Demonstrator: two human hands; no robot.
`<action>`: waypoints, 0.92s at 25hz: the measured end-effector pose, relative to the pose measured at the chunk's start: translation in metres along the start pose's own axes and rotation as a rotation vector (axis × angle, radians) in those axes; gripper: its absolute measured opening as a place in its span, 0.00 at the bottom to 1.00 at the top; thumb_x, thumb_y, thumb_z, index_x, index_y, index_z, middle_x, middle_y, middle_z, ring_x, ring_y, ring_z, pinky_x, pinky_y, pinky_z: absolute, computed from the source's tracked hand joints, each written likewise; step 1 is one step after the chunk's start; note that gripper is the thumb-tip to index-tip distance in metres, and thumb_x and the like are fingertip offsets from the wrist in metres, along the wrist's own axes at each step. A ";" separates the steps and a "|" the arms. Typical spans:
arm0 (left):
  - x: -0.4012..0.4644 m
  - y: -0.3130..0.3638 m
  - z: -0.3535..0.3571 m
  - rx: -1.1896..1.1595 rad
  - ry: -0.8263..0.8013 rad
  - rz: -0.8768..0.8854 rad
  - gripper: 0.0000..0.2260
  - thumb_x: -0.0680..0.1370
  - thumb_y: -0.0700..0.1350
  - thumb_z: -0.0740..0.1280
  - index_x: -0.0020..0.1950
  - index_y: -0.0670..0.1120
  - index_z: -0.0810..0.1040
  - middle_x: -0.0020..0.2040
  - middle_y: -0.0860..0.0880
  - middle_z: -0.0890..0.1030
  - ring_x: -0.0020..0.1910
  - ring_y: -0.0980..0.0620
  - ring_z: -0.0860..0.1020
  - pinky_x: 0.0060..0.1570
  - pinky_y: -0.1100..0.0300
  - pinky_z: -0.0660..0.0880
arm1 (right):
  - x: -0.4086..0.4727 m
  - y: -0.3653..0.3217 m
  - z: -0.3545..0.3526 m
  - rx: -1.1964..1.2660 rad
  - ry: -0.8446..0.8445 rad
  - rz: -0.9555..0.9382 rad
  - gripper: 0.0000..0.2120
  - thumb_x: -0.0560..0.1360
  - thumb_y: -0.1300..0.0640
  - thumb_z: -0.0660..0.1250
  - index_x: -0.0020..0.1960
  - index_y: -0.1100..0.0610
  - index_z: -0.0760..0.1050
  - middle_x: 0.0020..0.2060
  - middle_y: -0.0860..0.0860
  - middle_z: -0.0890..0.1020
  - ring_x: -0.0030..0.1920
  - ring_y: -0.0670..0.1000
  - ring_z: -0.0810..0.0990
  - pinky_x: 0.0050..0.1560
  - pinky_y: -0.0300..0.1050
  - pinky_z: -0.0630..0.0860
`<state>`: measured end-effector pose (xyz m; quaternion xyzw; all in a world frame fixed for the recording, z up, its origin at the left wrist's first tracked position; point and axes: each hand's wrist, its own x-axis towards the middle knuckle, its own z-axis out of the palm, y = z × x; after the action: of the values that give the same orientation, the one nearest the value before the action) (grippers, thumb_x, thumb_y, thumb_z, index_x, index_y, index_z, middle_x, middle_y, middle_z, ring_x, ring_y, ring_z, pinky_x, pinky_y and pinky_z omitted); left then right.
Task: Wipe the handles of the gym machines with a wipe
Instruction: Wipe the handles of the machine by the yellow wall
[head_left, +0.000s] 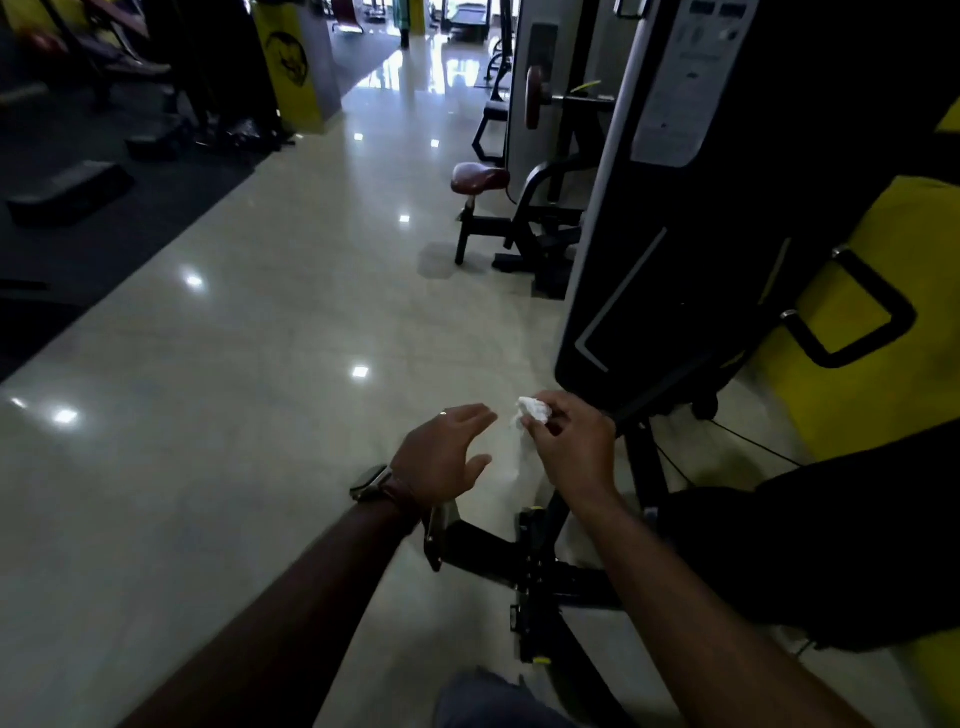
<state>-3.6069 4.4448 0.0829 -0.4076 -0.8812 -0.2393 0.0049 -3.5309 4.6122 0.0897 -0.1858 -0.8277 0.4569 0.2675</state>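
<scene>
White crumpled wipe (532, 410) pinched in right hand (571, 447), left hand (441, 452) spread, empty, just beside it above the floor (260, 364).

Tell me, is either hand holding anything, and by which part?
The right hand pinches a crumpled white wipe at its lower edge, between the fingertips. The left hand is open and holds nothing.

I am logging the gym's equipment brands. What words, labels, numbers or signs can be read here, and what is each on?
No text can be read.
Instruction placard on the black machine: print and diagrams, too blurred to read.
Yellow pillar: a dark round emblem, no legible words.
Watch on the left wrist: face not readable.
White wipe pinched by the right hand: no print.
</scene>
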 end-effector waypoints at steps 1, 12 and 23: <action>0.009 -0.015 -0.002 -0.004 -0.009 0.012 0.24 0.73 0.49 0.70 0.69 0.50 0.73 0.69 0.53 0.74 0.64 0.50 0.75 0.56 0.54 0.77 | 0.013 0.000 0.014 0.012 0.002 0.006 0.05 0.70 0.57 0.75 0.45 0.49 0.82 0.38 0.42 0.84 0.40 0.42 0.83 0.44 0.51 0.81; 0.179 -0.189 -0.021 0.056 -0.144 0.177 0.23 0.75 0.50 0.70 0.70 0.51 0.73 0.70 0.53 0.72 0.67 0.51 0.72 0.57 0.54 0.76 | 0.158 0.016 0.126 -0.040 0.210 0.198 0.08 0.70 0.59 0.76 0.47 0.49 0.83 0.36 0.38 0.82 0.40 0.41 0.83 0.40 0.32 0.77; 0.379 -0.323 0.031 0.028 -0.467 0.605 0.23 0.74 0.49 0.71 0.68 0.49 0.75 0.69 0.51 0.73 0.66 0.50 0.74 0.54 0.54 0.78 | 0.297 0.073 0.217 -0.154 0.502 0.447 0.05 0.72 0.54 0.74 0.48 0.50 0.83 0.34 0.38 0.82 0.38 0.36 0.81 0.40 0.31 0.77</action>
<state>-4.0865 4.5511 -0.0027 -0.6929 -0.7015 -0.1156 -0.1202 -3.8928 4.6713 0.0129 -0.4886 -0.7070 0.3805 0.3414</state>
